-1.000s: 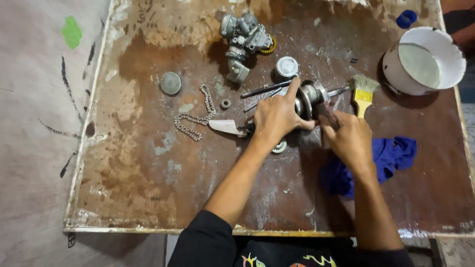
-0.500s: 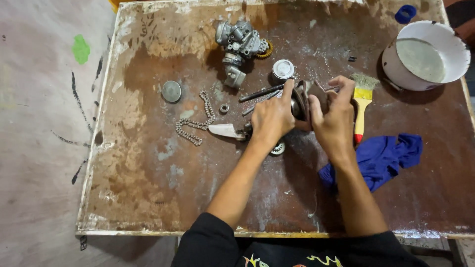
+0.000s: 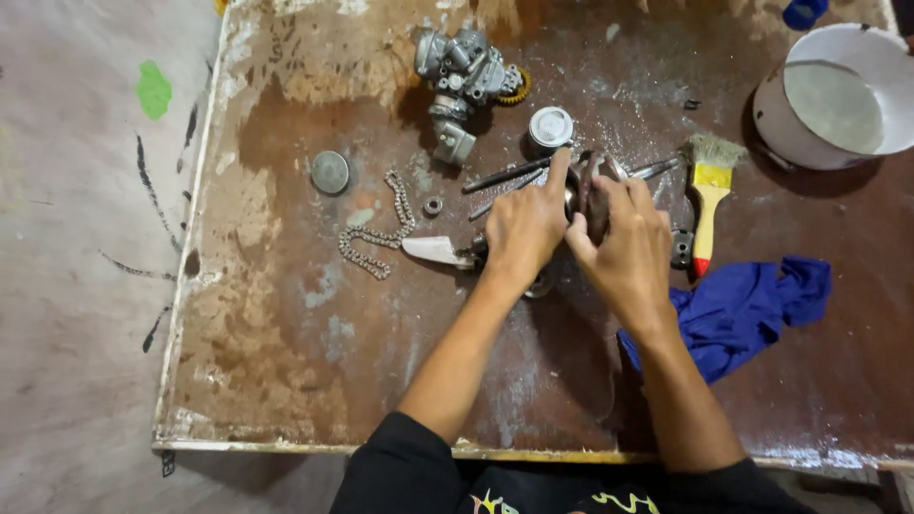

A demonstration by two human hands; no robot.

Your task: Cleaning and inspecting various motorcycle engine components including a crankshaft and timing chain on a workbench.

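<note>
Head view, looking down on a worn brown board (image 3: pixel 286 314) laid over a grey floor. Both hands closed around one round metal part (image 3: pixel 592 190) near the board's middle: left hand (image 3: pixel 526 228) with fingers curled over its near-left side and the index stretched up along the rim, right hand (image 3: pixel 624 249) wrapped over its right side, thumb pressed against the face. Compared with a second ago, hands drawn tighter together and the right hand shifted from below the part to over it, so more of the metal now covered; compared with half a second ago, little altered beyond a closer grip. Judged from that, work on the part mid-way, a firmer two-handed hold just taken rather than a release. Thin rods (image 3: pixel 505 176) poking out left of the part, more rod ends showing on its right. Small white blade-like piece (image 3: pixel 436 249) just left of the left hand. Loose chain (image 3: pixel 376 233) and small ring (image 3: pixel 433 205) further left, flat round disc (image 3: pixel 329 172) beyond. Carburettor-like casting (image 3: pixel 462 81) at the top, small round cap (image 3: pixel 550 127) near it. Yellow-handled brush (image 3: pixel 707 195) just right of the hands, blue cloth (image 3: pixel 747 305) beside the right wrist, white bowl (image 3: pixel 838 95) at top right.
</note>
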